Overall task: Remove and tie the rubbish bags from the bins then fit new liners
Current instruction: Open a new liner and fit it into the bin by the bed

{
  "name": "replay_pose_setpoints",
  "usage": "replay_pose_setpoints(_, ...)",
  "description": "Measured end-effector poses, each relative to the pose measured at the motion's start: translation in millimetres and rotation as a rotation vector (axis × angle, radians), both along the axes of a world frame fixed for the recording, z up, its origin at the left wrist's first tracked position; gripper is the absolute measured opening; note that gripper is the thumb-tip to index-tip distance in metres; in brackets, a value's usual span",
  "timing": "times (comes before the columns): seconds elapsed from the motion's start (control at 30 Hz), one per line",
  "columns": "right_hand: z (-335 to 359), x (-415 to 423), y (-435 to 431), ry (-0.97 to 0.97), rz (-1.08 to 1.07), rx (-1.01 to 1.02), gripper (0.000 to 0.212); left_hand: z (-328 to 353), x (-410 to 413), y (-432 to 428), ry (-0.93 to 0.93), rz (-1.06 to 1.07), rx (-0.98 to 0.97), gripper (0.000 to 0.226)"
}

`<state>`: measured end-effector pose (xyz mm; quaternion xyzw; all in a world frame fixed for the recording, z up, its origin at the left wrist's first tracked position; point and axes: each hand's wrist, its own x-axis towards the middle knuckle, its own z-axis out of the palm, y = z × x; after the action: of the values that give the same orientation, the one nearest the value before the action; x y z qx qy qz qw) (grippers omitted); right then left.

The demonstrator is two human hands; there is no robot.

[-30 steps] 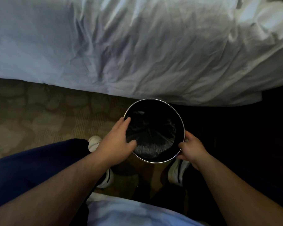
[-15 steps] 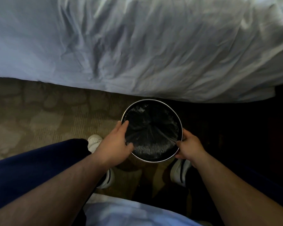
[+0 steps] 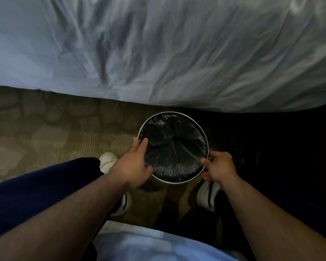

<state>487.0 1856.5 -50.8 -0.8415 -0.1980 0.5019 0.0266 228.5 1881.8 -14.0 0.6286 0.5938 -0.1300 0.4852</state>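
A small round bin with a shiny metal rim [image 3: 177, 112] stands on the carpet just in front of my feet. A black liner [image 3: 174, 146] sits inside it, its folds running down to the middle. My left hand [image 3: 134, 164] lies on the bin's left edge, fingers stretched along the rim and thumb over the liner at the near side. My right hand [image 3: 219, 166] grips the right edge of the rim, thumb inside and fingers curled outside.
A bed with a wrinkled white sheet [image 3: 158, 53] hangs over the floor right behind the bin. Patterned beige carpet [image 3: 45, 129] spreads to the left. My white shoes [image 3: 107, 161] [image 3: 207, 196] flank the bin. The right side [image 3: 271, 157] is dark.
My left fingers have slid a little further up the bin's left rim. My right hand has stayed on the right rim, and the bin has barely moved.
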Motion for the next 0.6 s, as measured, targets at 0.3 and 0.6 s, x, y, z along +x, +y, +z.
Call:
replay_pose_setpoints(0.3,-5.3,2.5,0.6,-0.006,0.028,0.014,0.044,5.2,8.6,5.0,0.070,-0.042,-0.041,0.090)
replay_pose_setpoints(0.6,46.8,-6.1,-1.6,-0.067,0.358,-0.143,0.031,49.9,-2.6,6.0,0.070,-0.006,0.057,0.069)
